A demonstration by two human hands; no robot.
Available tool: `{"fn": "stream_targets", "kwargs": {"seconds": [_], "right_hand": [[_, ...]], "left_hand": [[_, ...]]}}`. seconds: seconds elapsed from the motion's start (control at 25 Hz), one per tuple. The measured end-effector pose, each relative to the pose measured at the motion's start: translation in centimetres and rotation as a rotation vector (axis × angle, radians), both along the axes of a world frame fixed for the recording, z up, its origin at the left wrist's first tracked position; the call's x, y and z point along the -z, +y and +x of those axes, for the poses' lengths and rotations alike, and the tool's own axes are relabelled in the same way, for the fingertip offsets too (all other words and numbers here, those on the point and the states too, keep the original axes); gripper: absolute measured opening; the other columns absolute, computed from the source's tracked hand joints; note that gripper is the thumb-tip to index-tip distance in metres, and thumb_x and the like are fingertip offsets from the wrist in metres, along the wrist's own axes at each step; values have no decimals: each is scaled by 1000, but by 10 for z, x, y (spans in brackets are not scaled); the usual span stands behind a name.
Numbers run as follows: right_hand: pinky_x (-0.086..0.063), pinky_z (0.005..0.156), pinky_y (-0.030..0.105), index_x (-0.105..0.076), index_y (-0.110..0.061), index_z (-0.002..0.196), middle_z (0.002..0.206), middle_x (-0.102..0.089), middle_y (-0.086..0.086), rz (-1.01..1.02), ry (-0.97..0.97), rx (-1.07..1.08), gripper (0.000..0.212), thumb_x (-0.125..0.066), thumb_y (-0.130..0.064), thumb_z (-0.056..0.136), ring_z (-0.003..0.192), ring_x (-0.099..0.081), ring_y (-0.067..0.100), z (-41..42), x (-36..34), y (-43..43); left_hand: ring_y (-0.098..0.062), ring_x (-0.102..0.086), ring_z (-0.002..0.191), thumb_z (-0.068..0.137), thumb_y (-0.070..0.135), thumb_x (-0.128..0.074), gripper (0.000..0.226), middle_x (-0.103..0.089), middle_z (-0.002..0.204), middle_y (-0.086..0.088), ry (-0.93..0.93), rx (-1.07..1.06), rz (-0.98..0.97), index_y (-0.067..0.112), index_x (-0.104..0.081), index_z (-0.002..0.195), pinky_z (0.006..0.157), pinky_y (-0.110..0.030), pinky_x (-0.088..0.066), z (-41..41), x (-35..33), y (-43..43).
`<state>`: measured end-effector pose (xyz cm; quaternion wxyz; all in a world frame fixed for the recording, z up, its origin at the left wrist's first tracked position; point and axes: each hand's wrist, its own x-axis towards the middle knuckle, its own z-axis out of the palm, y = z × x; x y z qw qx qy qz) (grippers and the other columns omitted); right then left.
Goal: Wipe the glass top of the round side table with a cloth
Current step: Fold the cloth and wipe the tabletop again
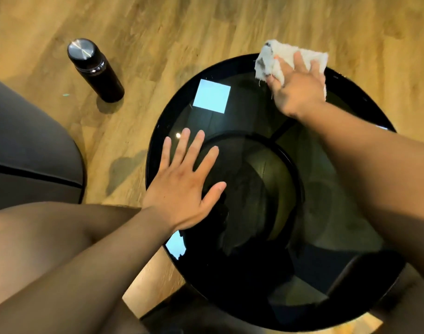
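A person's right hand [296, 89] presses a white, grey-smudged cloth [276, 60] against the far rim of the round, dark glass counter [254, 261], its grip spread over the fabric with one fold caught between the fingers. The left hand [184, 186] lies flat on the near-left part of the glass, fingers fanned apart and holding nothing. A black flask [95, 69] with a steel cap stands upright on the wooden floor [182, 25], well apart from the counter.
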<state>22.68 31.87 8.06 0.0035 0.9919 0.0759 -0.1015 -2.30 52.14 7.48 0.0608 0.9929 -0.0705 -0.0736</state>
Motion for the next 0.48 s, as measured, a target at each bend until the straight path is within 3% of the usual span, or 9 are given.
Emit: {"fn": "stream_targets", "kwargs": {"seconds": [0.16,0.36,0.48], "right_hand": [[-9,120,47,-21,-38,152,164,-13,1,38,-7,-37,61,-19,-60,96,149,-6,36,-60,-6,2],[-26,113,52,-42,-32,146,156,-36,6,150,-9,-194,53,-32,-52,98,142,-24,44,-271,-29,-9],[-36,107,52,-51,-34,139,150,-46,5,108,85,-273,57,-41,-54,86,135,-40,43,-382,-36,-33]], "left_hand": [[-31,13,153,98,61,-7,69,0,167,-10,19,-17,-5,26,-15,157,122,-57,3,0,-6,0],[-29,8,154,97,59,-9,70,-4,167,-10,-60,-58,-19,23,-26,154,118,-64,7,-4,-10,-1],[-29,2,154,98,53,-20,63,-10,167,-10,-175,-263,-200,19,-31,150,116,-65,9,-5,-11,4]]}}
